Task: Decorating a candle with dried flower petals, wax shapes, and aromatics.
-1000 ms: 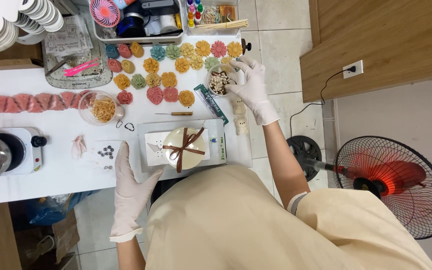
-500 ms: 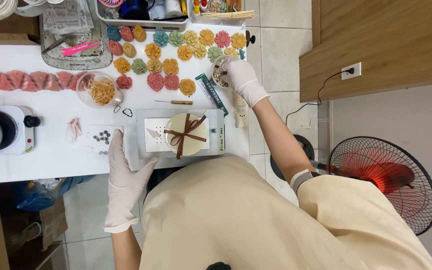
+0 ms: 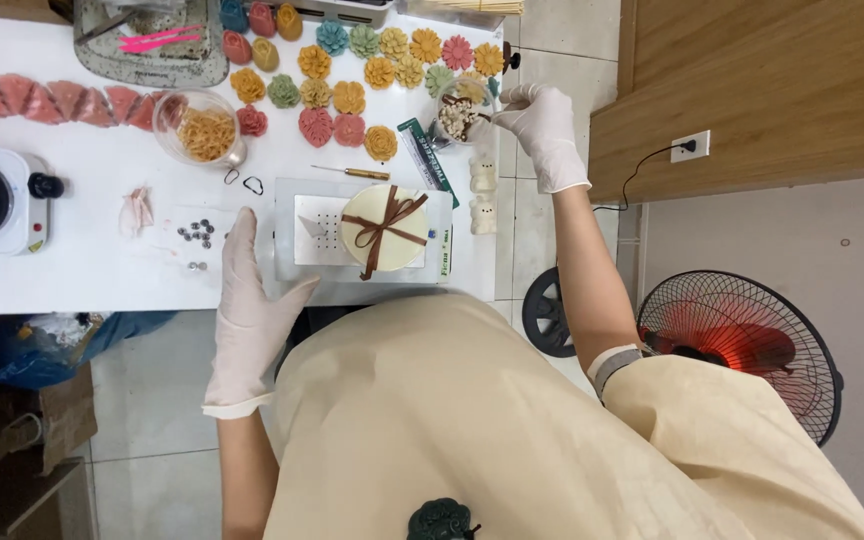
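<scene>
Right hand (image 3: 544, 128), white glove, is at the rim of the small clear glass bowl of mixed brown-and-white bits (image 3: 459, 116) at the far right of the white worktop (image 3: 92, 275). Fingertips are bunched, grip pinching something small over the bowl; can't make out what.

Left hand (image 3: 249, 310), also gloved, lies flat and spread on the worktop's near edge, holding nothing, just beside the flat white tray (image 3: 312, 232). On that tray sits the round cream disc tied crosswise with brown ribbon (image 3: 384, 230).

Judgement: this looks like a pick-a-topping step, with the disc as the piece being dressed. The next move would need a light pinch carried from bowl to disc, clearing the green-and-white flat packet (image 3: 422, 155) between them.

Also around: rows of coloured flower-shaped pieces (image 3: 352, 70), and a glass bowl of orange shreds (image 3: 204, 130).
</scene>
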